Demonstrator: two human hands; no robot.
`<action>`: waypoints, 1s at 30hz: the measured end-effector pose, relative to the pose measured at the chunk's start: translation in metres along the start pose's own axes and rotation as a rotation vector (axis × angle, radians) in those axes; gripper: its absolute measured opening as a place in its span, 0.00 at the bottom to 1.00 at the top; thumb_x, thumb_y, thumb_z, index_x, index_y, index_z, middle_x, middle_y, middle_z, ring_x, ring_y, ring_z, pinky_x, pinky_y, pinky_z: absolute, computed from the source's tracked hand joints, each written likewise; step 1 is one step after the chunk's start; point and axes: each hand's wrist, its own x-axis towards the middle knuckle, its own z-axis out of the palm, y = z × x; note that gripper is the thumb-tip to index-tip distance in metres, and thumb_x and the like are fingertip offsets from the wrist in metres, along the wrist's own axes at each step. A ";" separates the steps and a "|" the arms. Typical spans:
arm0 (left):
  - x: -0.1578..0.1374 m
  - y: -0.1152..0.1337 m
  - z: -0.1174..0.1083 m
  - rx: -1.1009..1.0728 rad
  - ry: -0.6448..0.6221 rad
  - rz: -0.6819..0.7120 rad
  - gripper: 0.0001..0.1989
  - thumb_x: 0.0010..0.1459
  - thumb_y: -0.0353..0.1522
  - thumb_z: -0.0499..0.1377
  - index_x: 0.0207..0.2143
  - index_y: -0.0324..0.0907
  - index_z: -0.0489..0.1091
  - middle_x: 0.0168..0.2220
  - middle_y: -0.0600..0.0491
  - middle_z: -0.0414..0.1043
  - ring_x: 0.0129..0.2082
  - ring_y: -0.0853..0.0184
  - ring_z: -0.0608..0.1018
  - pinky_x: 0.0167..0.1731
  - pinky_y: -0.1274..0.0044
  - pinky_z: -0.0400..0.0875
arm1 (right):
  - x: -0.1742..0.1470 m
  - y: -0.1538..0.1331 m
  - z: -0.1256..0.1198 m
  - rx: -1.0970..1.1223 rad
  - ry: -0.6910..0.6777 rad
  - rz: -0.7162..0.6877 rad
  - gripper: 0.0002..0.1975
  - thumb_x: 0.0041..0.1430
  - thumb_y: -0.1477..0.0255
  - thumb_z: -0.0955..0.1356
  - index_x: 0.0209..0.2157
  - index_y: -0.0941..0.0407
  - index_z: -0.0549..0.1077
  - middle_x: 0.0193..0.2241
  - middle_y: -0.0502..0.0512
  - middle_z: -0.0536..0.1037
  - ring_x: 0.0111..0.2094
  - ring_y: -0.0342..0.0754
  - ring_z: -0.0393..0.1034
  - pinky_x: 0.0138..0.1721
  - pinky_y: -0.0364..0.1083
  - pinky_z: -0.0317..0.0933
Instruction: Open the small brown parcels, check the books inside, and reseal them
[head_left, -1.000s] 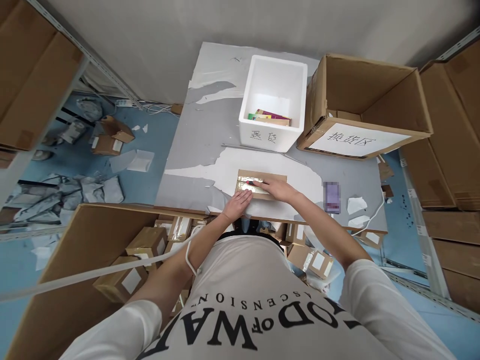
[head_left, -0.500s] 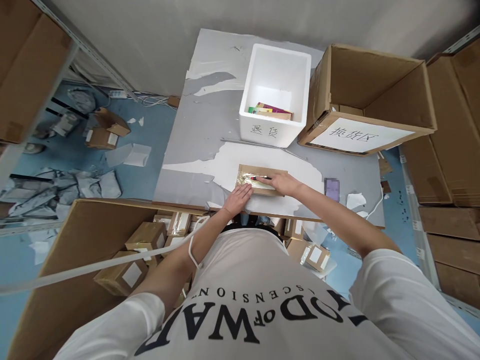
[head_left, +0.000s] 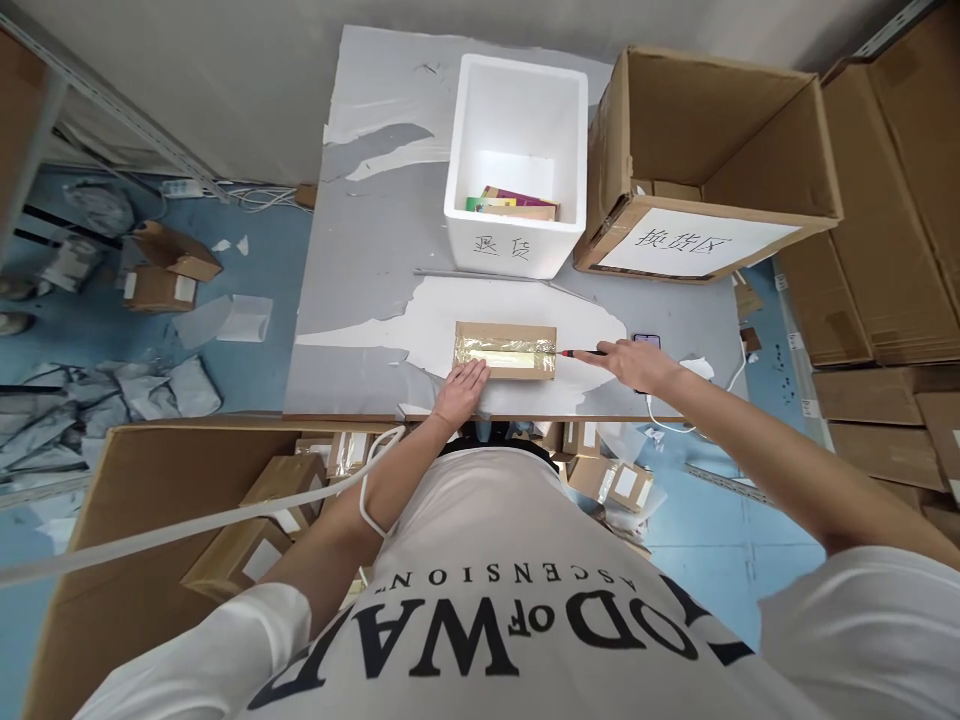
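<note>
A small cardboard box [head_left: 504, 333] with shiny clear tape along its top lies flat near the table's front edge. My left hand [head_left: 460, 391] rests on the box's near left corner, with its fingers stretched out flat. Closed around a slim red-and-black utility knife [head_left: 586, 354] is my right hand [head_left: 636, 364], just beyond the right end of the box. The knife's red tip points left, at the box's right edge; whether it touches cannot be made out. A dark line runs lengthwise through the tape.
Behind the box stand a white foam box [head_left: 516, 245] holding colourful packets and a large open carton [head_left: 712, 245]. A phone [head_left: 647, 341] with a white cable lies beside my right hand. Below the table edge, a big carton [head_left: 150, 520] holds several taped boxes.
My right hand has moved right with the utility knife, from over the tape's middle to past the box's right end. My left hand stays on the box. The whole view has shifted slightly.
</note>
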 end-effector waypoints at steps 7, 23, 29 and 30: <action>0.001 0.003 -0.007 -0.002 -0.049 -0.028 0.29 0.59 0.21 0.44 0.62 0.38 0.61 0.62 0.45 0.62 0.64 0.61 0.61 0.61 0.64 0.59 | -0.019 0.016 0.016 0.113 0.132 -0.010 0.36 0.57 0.80 0.61 0.64 0.38 0.56 0.37 0.57 0.74 0.30 0.47 0.68 0.28 0.44 0.54; 0.028 0.005 -0.043 0.030 -0.050 -0.061 0.29 0.56 0.44 0.59 0.57 0.40 0.64 0.55 0.39 0.68 0.55 0.51 0.70 0.56 0.59 0.55 | 0.002 -0.101 0.110 1.528 0.528 0.505 0.36 0.62 0.57 0.58 0.68 0.55 0.48 0.27 0.51 0.73 0.23 0.42 0.65 0.22 0.42 0.66; 0.055 -0.015 -0.047 0.055 -0.071 -0.138 0.53 0.42 0.56 0.64 0.65 0.38 0.53 0.65 0.33 0.49 0.65 0.40 0.52 0.61 0.54 0.44 | 0.010 -0.102 0.110 1.651 0.533 0.493 0.36 0.62 0.58 0.58 0.68 0.53 0.46 0.37 0.54 0.73 0.24 0.40 0.63 0.21 0.41 0.64; 0.060 -0.017 -0.046 0.054 -0.094 -0.131 0.57 0.40 0.57 0.63 0.66 0.38 0.50 0.67 0.33 0.44 0.67 0.39 0.47 0.61 0.52 0.41 | 0.011 -0.101 0.110 1.657 0.530 0.489 0.36 0.61 0.58 0.59 0.68 0.52 0.46 0.39 0.55 0.73 0.24 0.40 0.63 0.21 0.41 0.64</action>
